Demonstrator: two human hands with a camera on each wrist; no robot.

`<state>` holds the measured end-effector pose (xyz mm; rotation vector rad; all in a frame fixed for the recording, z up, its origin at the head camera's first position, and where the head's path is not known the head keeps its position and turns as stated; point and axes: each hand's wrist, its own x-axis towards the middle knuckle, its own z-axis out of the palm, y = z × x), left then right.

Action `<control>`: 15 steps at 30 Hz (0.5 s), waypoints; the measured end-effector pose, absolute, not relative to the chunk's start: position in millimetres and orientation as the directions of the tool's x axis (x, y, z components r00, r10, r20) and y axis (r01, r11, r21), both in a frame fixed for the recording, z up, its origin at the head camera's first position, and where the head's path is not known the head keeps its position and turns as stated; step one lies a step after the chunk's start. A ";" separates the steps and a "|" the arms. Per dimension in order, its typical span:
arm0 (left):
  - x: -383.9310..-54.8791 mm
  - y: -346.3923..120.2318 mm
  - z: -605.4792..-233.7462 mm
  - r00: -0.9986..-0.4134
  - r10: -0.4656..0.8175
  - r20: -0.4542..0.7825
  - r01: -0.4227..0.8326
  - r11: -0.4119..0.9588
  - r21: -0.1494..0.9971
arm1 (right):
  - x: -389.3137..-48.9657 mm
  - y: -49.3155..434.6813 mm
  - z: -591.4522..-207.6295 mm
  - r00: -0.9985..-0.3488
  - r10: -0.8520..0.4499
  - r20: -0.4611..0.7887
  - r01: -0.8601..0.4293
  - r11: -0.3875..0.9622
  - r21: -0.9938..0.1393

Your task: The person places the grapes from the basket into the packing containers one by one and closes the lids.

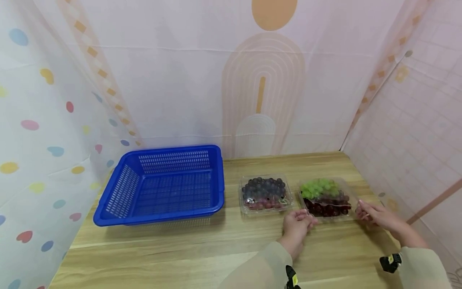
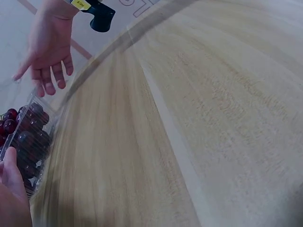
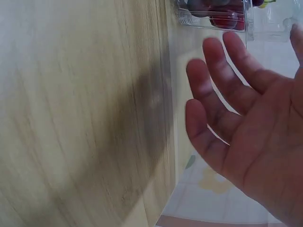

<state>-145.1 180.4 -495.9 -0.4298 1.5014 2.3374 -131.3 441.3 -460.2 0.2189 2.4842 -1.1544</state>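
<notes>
A clear plastic clamshell box (image 1: pixel 349 182) of fruit sits at the right of the table. Green grapes (image 1: pixel 319 188) fill its back part, and dark red round fruit (image 2: pixel 9 124) shows at the front. My left hand (image 1: pixel 297 226) holds the box's front left corner, thumb along its side; the other fingers are partly hidden. Beside the front right corner is my right hand (image 3: pixel 251 113), its fingers loosely extended and apart. The right thumb (image 3: pixel 297 40) reaches the clear plastic edge; whether it presses there is hard to tell.
Left of this box stands a second clear clamshell (image 1: pixel 285 204) with dark grapes over reddish fruit. A blue perforated basket (image 1: pixel 220 180) lies on the left of the wooden table (image 1: pixel 173 257). Patterned cloth (image 1: pixel 173 92) hangs behind and at both sides.
</notes>
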 end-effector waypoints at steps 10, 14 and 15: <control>-149.5 177.5 -498.9 -0.909 0.136 -0.393 -0.414 -0.375 0.829 | -134.4 447.0 -460.4 -0.882 -0.192 -0.430 0.258 0.567 -0.782; -150.0 177.5 -499.9 -0.910 0.141 -0.391 -0.414 -0.372 0.831 | -137.1 449.3 -462.2 -0.884 -0.247 -0.396 0.219 0.531 -0.818; -150.0 177.6 -500.2 -0.909 0.141 -0.392 -0.415 -0.373 0.829 | -137.9 449.7 -462.7 -0.886 -0.252 -0.389 0.212 0.526 -0.824</control>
